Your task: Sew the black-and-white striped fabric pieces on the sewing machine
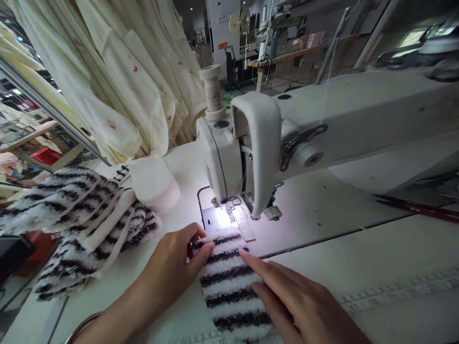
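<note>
A strip of fluffy black-and-white striped fabric (pixel 231 274) lies on the table just in front of the lit needle area of a white sewing machine (pixel 254 148). My left hand (pixel 177 260) pinches the strip's upper left edge between thumb and fingers. On its right side my right hand (pixel 297 296) rests with fingers stretched out, the index fingertip touching the fabric near its top. The presser foot (pixel 231 215) is just beyond the strip's far end. Part of the strip's near end is hidden by my right hand.
More striped fluffy fabric (pixel 96 224) is heaped at the left, beside a stack of white pieces (pixel 154 184). Cream cloth (pixel 118 71) hangs behind. Red-handled scissors (pixel 423 208) lie at the right. Ruler markings (pixel 398 289) run along the table's near side.
</note>
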Tool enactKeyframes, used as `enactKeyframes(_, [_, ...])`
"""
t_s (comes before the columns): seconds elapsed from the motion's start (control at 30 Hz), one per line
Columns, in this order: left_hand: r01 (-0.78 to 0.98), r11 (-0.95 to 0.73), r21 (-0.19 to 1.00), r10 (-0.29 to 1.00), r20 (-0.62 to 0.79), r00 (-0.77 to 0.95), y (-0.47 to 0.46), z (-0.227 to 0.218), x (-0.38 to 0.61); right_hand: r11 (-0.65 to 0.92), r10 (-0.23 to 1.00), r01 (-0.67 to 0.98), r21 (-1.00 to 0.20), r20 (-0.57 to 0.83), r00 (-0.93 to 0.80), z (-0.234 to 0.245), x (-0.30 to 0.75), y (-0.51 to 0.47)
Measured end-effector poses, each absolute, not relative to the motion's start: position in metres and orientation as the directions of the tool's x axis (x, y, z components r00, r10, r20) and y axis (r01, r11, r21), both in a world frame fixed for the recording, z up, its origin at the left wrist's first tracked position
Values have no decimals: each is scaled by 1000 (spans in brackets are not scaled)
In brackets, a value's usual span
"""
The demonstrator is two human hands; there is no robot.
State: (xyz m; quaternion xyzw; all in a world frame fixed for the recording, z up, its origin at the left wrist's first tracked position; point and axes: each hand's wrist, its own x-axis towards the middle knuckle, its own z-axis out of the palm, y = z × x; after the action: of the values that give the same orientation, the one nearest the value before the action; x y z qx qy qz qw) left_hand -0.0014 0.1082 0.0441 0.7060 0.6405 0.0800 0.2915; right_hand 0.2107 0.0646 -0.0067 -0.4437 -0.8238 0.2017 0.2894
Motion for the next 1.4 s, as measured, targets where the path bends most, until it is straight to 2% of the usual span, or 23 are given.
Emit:
enactKeyframes(0.23, [873,-42,486,949,-253,187,114,32,-3,528,847,651,-545,281,-451,-16,208,67])
enactKeyframes(0.3, [889,-136,437,962,-156,224,114,34,-6,532,845,666,-523,284,-453,-16,209,67])
enactKeyframes(0.33, [895,-213,392,967,-47,250,112,35,-7,539,842,677,-501,299,-449,-14,210,67])
enactKeyframes(0.4, [886,-374,274,922,216,322,106,37,-6,555,828,720,-416,358,-431,-10,213,68])
enactKeyframes(0.47, [838,-516,178,819,389,422,96,35,-1,604,767,752,-265,451,-458,-7,215,69])
enactKeyframes(0.57, [715,-693,93,683,404,609,83,20,10,663,655,747,-51,522,-546,-12,212,73])
enactKeyframes(0.63, [676,-734,68,648,368,667,81,10,14,648,650,762,1,520,-554,-19,205,74])
enactKeyframes(0.7, [684,-725,78,664,341,665,84,3,15,597,678,803,-4,538,-501,-27,195,76])
enactKeyframes(0.83, [699,-707,108,688,337,643,96,1,8,491,711,861,-134,632,-307,-35,176,83])
enactKeyframes(0.9, [708,-696,122,700,335,630,100,1,6,474,711,866,-158,650,-270,-34,171,87])
enactKeyframes(1.07, [705,-699,118,693,353,628,105,-4,3,516,679,854,-63,638,-363,-33,177,90])
enactKeyframes(1.17, [694,-709,121,685,352,638,107,-4,4,555,687,830,-59,596,-416,-38,185,91])
enactKeyframes(1.3, [669,-711,218,698,333,634,106,11,2,637,722,750,-181,483,-496,-30,198,99])
enactKeyframes(1.4, [658,-649,382,760,287,583,101,27,-6,696,708,652,-300,435,-556,-12,209,102])
